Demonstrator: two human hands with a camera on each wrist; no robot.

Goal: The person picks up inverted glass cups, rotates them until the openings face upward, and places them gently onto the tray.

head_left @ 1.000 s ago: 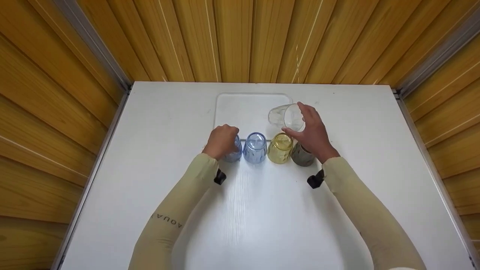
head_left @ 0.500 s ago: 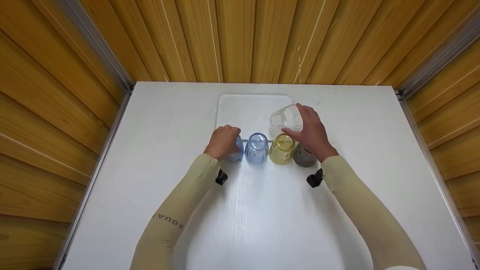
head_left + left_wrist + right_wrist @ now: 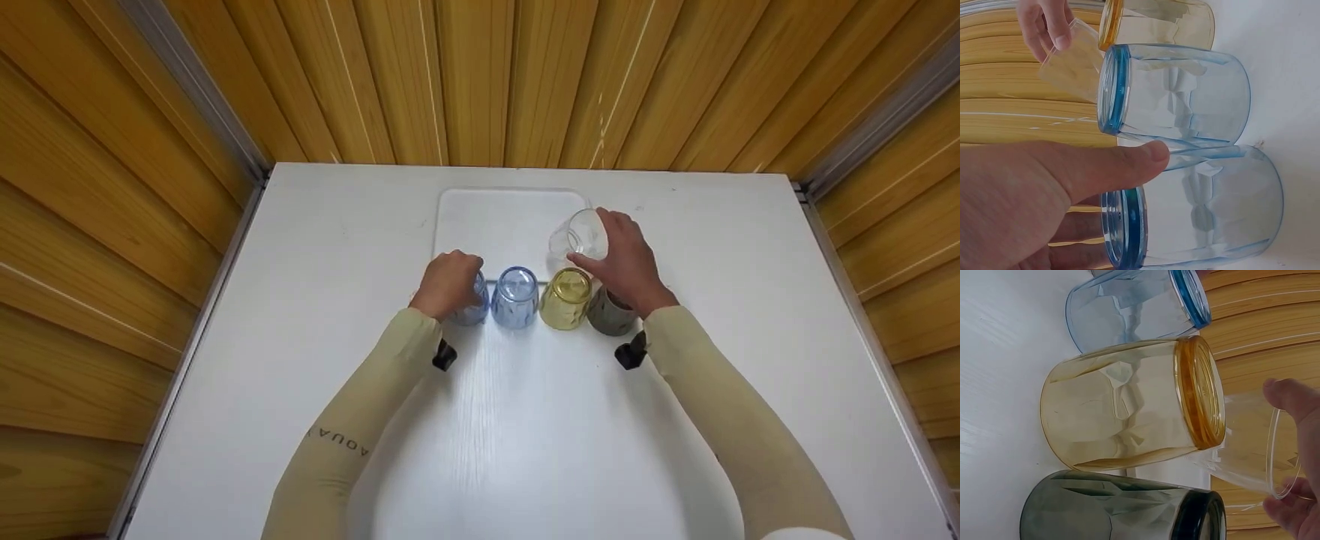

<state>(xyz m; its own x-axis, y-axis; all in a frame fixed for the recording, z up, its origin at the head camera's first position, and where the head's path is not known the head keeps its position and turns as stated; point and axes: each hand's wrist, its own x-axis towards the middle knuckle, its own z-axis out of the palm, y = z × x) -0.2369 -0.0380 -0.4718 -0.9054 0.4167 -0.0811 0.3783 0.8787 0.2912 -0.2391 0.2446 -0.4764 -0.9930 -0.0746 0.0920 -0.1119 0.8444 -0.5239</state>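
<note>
Four tumblers stand upside down in a row. My left hand (image 3: 448, 283) grips the leftmost blue glass (image 3: 1207, 208), its thumb along the side facing the second blue glass (image 3: 515, 300). Right of that come a yellow glass (image 3: 566, 301) and a dark grey glass (image 3: 612, 316), partly covered by my right hand (image 3: 628, 262). That hand holds a clear glass (image 3: 1241, 444) near its rim, thumb on one side and fingers on the other. The clear glass is tilted, mouth toward the palm and base toward the tray (image 3: 437, 225), behind the yellow glass.
The white tray lies flat behind the row, toward the back of the white table (image 3: 480, 442). Wooden slatted panels (image 3: 472, 82) rise at the back and both sides, with metal posts at the corners. Black wrist cameras (image 3: 444, 355) hang below both wrists.
The clear glass has tipped from nearly sideways to more upright, its base swinging lower and its mouth turning upward. My left hand keeps its grip on the blue glass.
</note>
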